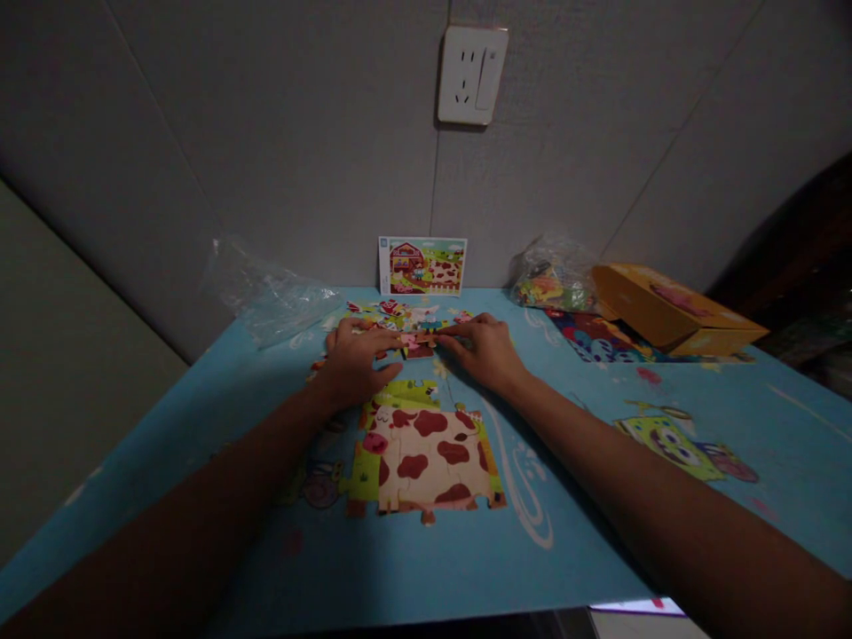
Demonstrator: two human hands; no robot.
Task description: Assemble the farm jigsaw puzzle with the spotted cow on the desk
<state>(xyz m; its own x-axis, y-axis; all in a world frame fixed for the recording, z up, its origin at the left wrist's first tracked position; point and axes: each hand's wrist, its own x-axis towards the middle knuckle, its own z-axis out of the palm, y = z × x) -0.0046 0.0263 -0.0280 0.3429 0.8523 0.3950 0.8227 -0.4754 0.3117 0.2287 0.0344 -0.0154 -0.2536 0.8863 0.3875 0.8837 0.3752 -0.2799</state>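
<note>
A partly joined jigsaw puzzle (429, 453) of a white cow with brown patches lies flat on the table, with a green strip along its far edge. Just beyond it, a small brown and pink puzzle piece (419, 348) is between my two hands. My left hand (359, 362) has its thumb and fingers apart, an index fingertip at the piece's left edge. With thumb and index finger close together, my right hand (485, 351) pinches the piece's right side. Several loose puzzle pieces (390, 308) lie behind the hands, partly hidden by them.
A farm picture card (423, 266) leans against the wall. Crumpled clear plastic (286, 306) lies at the left. On the right are a bag of pieces (549, 280), an orange box (679, 311) and a colourful sheet (592, 342). The blue printed tablecloth (426, 568) covers the table.
</note>
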